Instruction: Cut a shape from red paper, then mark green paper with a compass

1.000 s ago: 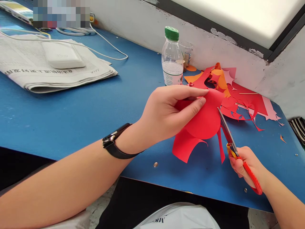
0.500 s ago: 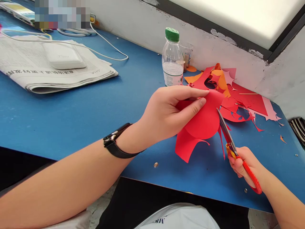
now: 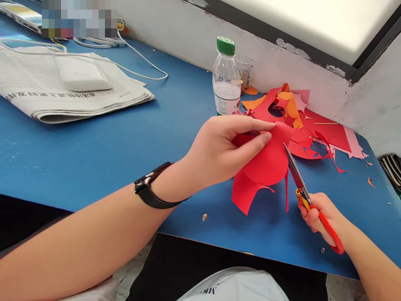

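Observation:
Between the thumb and fingers of my left hand (image 3: pixel 232 146) is a sheet of red paper (image 3: pixel 269 165), held above the table with a rounded cut edge at its lower side. A narrow cut strip dangles from it near the blades. My right hand (image 3: pixel 319 213) grips scissors (image 3: pixel 330 232) with red and yellow handles. Their blades look nearly closed, with the tips at the right edge of the paper. Another piece of red paper (image 3: pixel 246 196) with a curved cut shows below the rounded part; whether it is joined to the held sheet is hidden.
Red, orange and pink paper scraps (image 3: pixel 332 133) lie on the blue table (image 3: pixel 125 154) against the wall. A green-capped plastic bottle (image 3: pixel 226 79) stands behind my left hand. At the left, a white power bank (image 3: pixel 81 75) rests on folded newspaper (image 3: pixel 125 98), with a white cable across it.
The narrow red strip has swung slightly left and hangs straighter. The scissors and held paper have shifted only a little, with the blade tips slightly farther left.

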The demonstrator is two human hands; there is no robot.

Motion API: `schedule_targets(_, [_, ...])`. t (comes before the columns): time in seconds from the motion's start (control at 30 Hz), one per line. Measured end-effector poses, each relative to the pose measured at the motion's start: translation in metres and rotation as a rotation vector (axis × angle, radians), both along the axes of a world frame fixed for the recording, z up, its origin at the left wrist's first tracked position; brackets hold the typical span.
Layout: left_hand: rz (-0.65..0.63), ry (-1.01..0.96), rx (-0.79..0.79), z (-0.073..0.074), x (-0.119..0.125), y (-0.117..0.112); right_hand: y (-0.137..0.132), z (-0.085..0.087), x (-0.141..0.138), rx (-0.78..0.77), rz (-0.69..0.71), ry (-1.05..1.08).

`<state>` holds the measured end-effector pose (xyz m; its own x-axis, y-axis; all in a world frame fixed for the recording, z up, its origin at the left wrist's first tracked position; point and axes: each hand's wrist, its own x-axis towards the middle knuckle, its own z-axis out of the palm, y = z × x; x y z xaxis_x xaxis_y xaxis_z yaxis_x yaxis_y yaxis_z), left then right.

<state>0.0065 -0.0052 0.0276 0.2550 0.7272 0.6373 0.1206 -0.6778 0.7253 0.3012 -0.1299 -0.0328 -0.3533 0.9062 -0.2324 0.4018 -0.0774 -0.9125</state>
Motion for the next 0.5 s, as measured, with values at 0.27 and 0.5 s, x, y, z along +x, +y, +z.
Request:
schedule_targets(0.27, [-0.047,-0.02,0.04,-0.0011,-0.0006,0.0028,-0.0012,-0.0006,0.0015,-0.019,0.008,-0.001])
schedule_targets(0.5, [-0.054,-0.016,0.071,-0.0012,-0.001,0.0041,-0.0018,-0.0026,0.0021,-0.002,0.009,-0.014])
